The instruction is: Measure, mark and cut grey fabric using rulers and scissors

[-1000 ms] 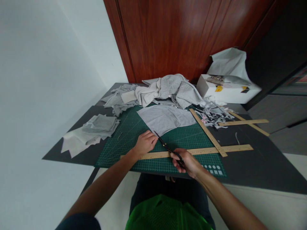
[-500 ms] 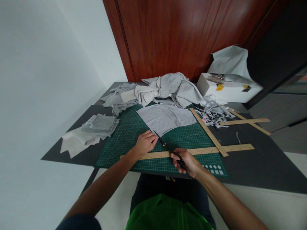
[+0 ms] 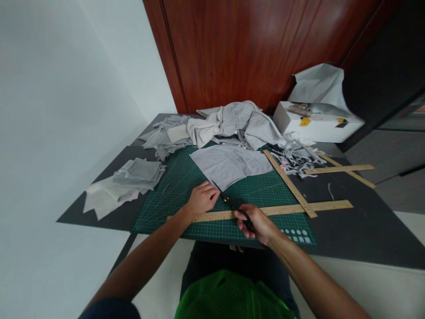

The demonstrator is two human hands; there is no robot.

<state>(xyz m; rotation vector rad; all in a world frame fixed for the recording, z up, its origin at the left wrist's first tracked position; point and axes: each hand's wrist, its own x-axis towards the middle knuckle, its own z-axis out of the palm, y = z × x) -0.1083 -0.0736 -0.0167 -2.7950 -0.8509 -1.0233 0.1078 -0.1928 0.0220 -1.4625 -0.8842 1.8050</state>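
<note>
A flat grey cloth piece [image 3: 232,163] lies on the green cutting mat [image 3: 181,177]. Its near corner is pinched in my left hand [image 3: 203,198]. My right hand [image 3: 254,223] is closed round the handles of black scissors [image 3: 227,200]; their tips point away and left, at the cloth's near corner beside my left fingers. Whether the blades are parted is too small to tell. Under both hands, a long wooden ruler [image 3: 285,209] crosses the near part of the mat. A second wooden ruler [image 3: 288,181] lies slantwise over it at the right.
Crumpled grey cloth [image 3: 239,119] is heaped at the back. Folded pieces [image 3: 139,173] lie at the left. Cloth strips [image 3: 295,157] and two crossed rulers [image 3: 348,168] are at the right, below a white box [image 3: 318,126]. A wall borders the left.
My right hand and the scissors have moved slightly left and away from me, with the tips closer to the cloth's corner. My left hand has hardly moved.
</note>
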